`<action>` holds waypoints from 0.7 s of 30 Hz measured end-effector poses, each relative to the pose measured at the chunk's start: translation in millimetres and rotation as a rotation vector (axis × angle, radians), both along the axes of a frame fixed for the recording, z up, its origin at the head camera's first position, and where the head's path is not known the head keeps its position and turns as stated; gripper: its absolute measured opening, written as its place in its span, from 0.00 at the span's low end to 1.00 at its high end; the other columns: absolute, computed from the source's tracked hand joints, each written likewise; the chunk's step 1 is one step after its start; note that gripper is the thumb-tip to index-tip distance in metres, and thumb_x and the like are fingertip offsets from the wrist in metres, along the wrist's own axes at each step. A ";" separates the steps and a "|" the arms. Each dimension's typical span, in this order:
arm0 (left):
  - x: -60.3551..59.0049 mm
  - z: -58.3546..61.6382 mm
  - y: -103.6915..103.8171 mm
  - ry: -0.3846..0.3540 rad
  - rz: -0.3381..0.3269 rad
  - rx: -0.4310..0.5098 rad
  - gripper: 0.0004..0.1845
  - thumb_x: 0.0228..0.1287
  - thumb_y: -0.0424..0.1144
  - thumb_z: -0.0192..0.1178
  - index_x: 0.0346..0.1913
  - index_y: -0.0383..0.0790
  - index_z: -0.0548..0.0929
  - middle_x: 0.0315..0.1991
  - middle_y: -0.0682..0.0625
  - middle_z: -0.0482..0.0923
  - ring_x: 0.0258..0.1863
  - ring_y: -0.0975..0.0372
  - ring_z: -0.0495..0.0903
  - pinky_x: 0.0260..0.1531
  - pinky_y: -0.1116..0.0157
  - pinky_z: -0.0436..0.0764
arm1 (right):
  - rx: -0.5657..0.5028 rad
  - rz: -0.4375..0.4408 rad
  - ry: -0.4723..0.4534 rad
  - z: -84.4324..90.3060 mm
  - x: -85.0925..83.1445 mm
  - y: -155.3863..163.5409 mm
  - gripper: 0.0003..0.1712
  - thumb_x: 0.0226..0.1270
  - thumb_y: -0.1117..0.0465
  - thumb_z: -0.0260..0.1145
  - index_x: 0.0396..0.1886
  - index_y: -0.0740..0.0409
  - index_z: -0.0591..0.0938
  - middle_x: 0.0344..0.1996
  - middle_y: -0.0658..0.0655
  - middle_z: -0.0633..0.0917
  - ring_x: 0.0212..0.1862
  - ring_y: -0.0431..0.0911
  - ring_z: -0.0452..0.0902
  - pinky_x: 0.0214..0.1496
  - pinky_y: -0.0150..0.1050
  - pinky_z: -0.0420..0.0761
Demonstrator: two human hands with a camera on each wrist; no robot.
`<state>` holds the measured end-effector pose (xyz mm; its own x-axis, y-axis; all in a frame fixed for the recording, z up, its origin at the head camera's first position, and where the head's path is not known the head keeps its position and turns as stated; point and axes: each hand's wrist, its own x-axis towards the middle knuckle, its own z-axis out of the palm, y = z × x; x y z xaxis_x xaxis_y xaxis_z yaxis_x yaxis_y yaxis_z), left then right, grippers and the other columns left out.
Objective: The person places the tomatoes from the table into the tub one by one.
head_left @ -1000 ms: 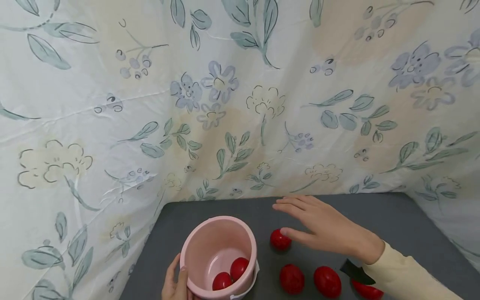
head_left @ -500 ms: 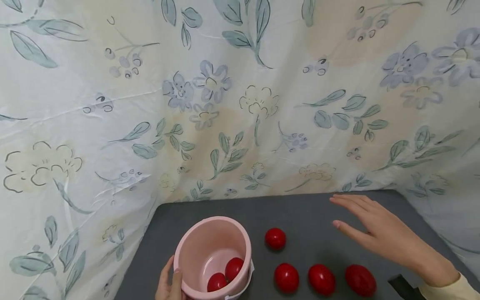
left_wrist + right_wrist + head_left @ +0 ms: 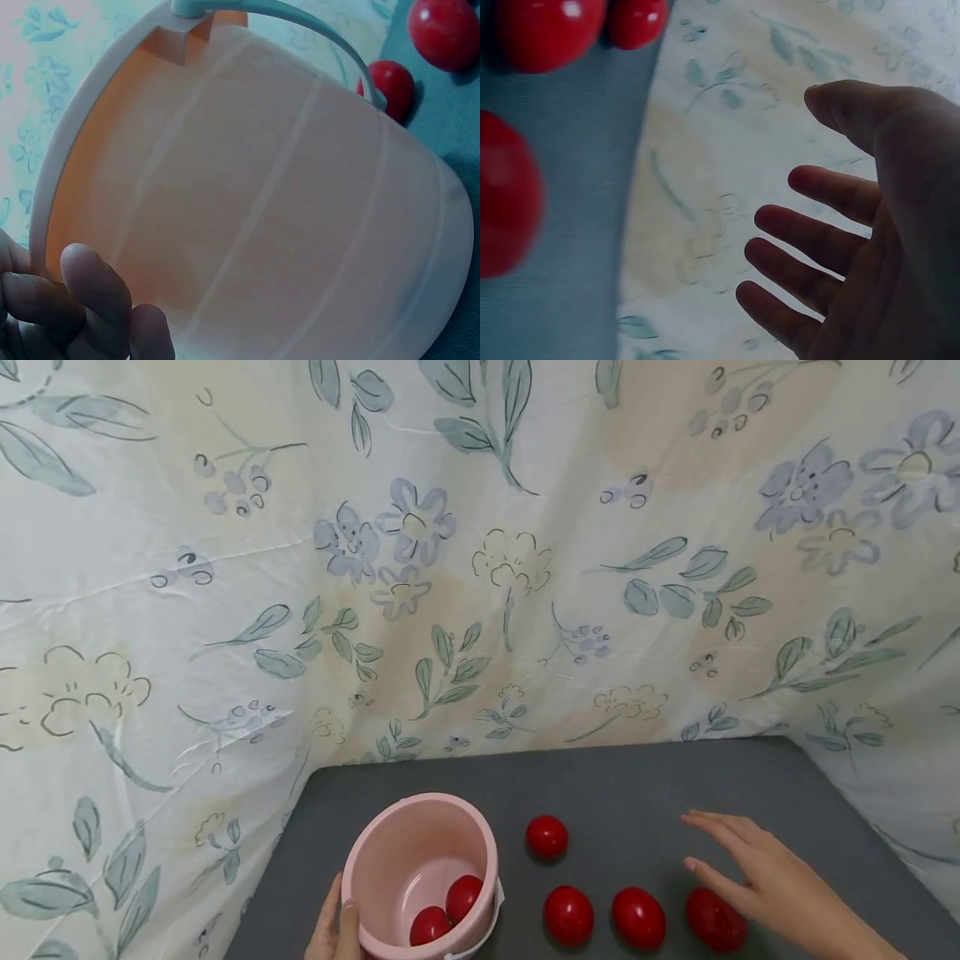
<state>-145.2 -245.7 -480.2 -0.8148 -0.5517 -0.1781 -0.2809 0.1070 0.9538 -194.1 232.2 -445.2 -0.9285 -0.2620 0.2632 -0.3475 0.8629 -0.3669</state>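
On the grey mat, upright pink bucket mouth-up, gripped by left hand, right hand spread over rightmost red egg.

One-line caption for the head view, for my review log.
Left hand holds a pink bucket containing two red eggs; open right hand hovers above the rightmost of four eggs.

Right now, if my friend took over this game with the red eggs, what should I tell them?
Left hand holds the side of the pink bucket.
Right hand is open, fingers straight, just above the rightmost red egg, holding nothing.
Two red eggs already lie in the bucket.
Four are on the grey mat: one alone behind, three in a front row, the other two at and.
Left to do, probably: those four into the bucket.
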 end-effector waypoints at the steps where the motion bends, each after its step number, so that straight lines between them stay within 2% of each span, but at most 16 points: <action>1: 0.0 -0.4 -0.5 0.007 0.003 0.007 0.31 0.80 0.42 0.43 0.79 0.35 0.55 0.26 0.30 0.84 0.12 0.62 0.80 0.11 0.66 0.78 | -0.001 -0.006 0.002 -5.9 0.5 0.9 0.31 0.65 0.41 0.70 0.64 0.46 0.79 0.60 0.52 0.81 0.59 0.56 0.78 0.52 0.61 0.81; 3: -0.1 -1.0 -1.1 0.020 0.007 0.025 0.31 0.79 0.42 0.43 0.79 0.35 0.55 0.28 0.27 0.84 0.12 0.62 0.81 0.12 0.66 0.78 | -0.005 -0.015 0.007 -17.1 1.7 2.4 0.30 0.64 0.42 0.72 0.63 0.48 0.80 0.59 0.52 0.82 0.58 0.56 0.79 0.51 0.61 0.81; 6: -0.1 -1.4 -1.7 0.012 0.001 0.024 0.31 0.80 0.42 0.43 0.79 0.35 0.55 0.26 0.30 0.84 0.11 0.62 0.80 0.11 0.66 0.78 | -0.003 -0.020 -0.013 -32.2 3.1 4.1 0.28 0.64 0.43 0.72 0.60 0.49 0.83 0.58 0.52 0.83 0.57 0.56 0.79 0.51 0.61 0.81; 10: 0.4 -0.3 -2.3 -0.001 -0.014 0.026 0.30 0.81 0.41 0.42 0.79 0.35 0.54 0.22 0.34 0.84 0.10 0.61 0.79 0.10 0.65 0.77 | 0.013 -0.035 -0.161 -48.6 5.0 7.0 0.28 0.65 0.39 0.69 0.58 0.49 0.84 0.60 0.55 0.82 0.58 0.57 0.78 0.50 0.61 0.81; 14: 0.6 2.4 -2.1 -0.005 -0.008 0.020 0.30 0.80 0.40 0.43 0.79 0.35 0.55 0.19 0.38 0.82 0.09 0.62 0.77 0.09 0.66 0.76 | 0.057 -0.043 -0.295 -62.2 3.9 10.8 0.36 0.64 0.33 0.67 0.63 0.51 0.81 0.64 0.62 0.79 0.60 0.62 0.76 0.50 0.65 0.80; 17: 0.9 3.4 -3.1 -0.018 -0.009 0.008 0.30 0.80 0.39 0.43 0.79 0.35 0.55 0.17 0.42 0.80 0.08 0.63 0.75 0.09 0.67 0.75 | 0.058 -0.056 -0.343 -71.8 4.0 11.3 0.44 0.61 0.30 0.67 0.68 0.52 0.77 0.66 0.66 0.75 0.61 0.65 0.74 0.48 0.67 0.80; 21: 1.1 2.7 -6.0 -0.012 -0.021 0.015 0.30 0.80 0.40 0.43 0.79 0.34 0.55 0.19 0.41 0.82 0.10 0.64 0.75 0.11 0.68 0.75 | 0.019 -0.073 -0.386 -83.1 6.9 10.2 0.50 0.58 0.29 0.69 0.72 0.54 0.72 0.67 0.71 0.72 0.62 0.70 0.71 0.44 0.66 0.80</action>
<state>-144.1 -251.7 -477.6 -0.8239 -0.5317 -0.1959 -0.2898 0.0982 0.9520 -187.1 242.4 -528.4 -0.9745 -0.1935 -0.1132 -0.1250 0.8883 -0.4420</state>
